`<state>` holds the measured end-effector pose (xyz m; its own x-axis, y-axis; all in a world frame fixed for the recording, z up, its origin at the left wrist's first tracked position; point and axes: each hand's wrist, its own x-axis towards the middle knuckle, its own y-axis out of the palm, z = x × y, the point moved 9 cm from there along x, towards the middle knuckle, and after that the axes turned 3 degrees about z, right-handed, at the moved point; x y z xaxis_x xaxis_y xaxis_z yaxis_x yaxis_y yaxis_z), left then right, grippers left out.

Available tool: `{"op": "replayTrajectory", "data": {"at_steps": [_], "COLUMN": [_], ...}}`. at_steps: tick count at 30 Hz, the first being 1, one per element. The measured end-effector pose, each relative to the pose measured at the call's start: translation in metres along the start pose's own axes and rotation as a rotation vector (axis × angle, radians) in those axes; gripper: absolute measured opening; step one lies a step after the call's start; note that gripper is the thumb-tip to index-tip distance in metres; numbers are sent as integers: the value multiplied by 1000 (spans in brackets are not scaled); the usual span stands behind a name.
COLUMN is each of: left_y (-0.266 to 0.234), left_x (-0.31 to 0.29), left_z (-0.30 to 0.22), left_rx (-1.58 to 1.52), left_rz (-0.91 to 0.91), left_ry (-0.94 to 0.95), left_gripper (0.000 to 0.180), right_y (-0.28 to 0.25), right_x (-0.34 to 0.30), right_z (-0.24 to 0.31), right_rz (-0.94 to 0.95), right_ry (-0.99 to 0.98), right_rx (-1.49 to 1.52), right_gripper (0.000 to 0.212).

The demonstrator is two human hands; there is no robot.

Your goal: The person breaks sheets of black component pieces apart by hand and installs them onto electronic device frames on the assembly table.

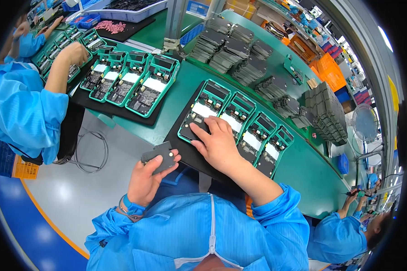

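My left hand (144, 179) pinches a small stack of dark grey flat plates (166, 156) between thumb and fingers, in front of the bench edge. My right hand (220, 143) lies with its fingers spread over the leftmost of several green-rimmed device housings (182, 134). Its thumb and fingertips rest on a dark grey plate (195, 132) at the near end of that housing. A white sheet (205, 109) and a dark window show farther up in it. The neighbouring housing (256, 135) shows bare circuit parts around a white patch. A black mat (176, 150) lies beneath them.
Piles of grey plates (226, 49) stand behind the housings, with a tall stack (326, 113) at the right. More green housings (153, 86) sit on a mat to the left. A co-worker's sleeve (27, 108) is at the left, another person (341, 237) at the lower right.
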<state>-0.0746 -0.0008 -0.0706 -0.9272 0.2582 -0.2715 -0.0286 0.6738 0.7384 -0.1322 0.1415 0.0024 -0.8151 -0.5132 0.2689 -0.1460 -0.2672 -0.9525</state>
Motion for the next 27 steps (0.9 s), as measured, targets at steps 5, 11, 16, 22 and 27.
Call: {"op": "replayTrajectory", "data": {"at_steps": [5,11,16,22,27], "left_y": [-3,-9,-14,-10,-3], "left_x": [-2,-1,0,0,5], "left_z": [-17,-29,-35,-37,-42], "left_rx": [154,259,329,283,199], "left_rz": [-41,-85,-150,-92,-58], "left_ry": [145,225,258,208,216], "left_gripper": [36,35,34,37,33], "right_y": [2,6,8,1,20], "right_x": [-1,-3,-4,-15,-67], "right_z": [3,5,15,42,71], "right_rz": [-3,-9,32,38,277], "right_ry": [-24,-1,37,77,37], "right_rx": [-10,-32,-135,-104,992], "right_gripper": [40,41,46,51,29]}}
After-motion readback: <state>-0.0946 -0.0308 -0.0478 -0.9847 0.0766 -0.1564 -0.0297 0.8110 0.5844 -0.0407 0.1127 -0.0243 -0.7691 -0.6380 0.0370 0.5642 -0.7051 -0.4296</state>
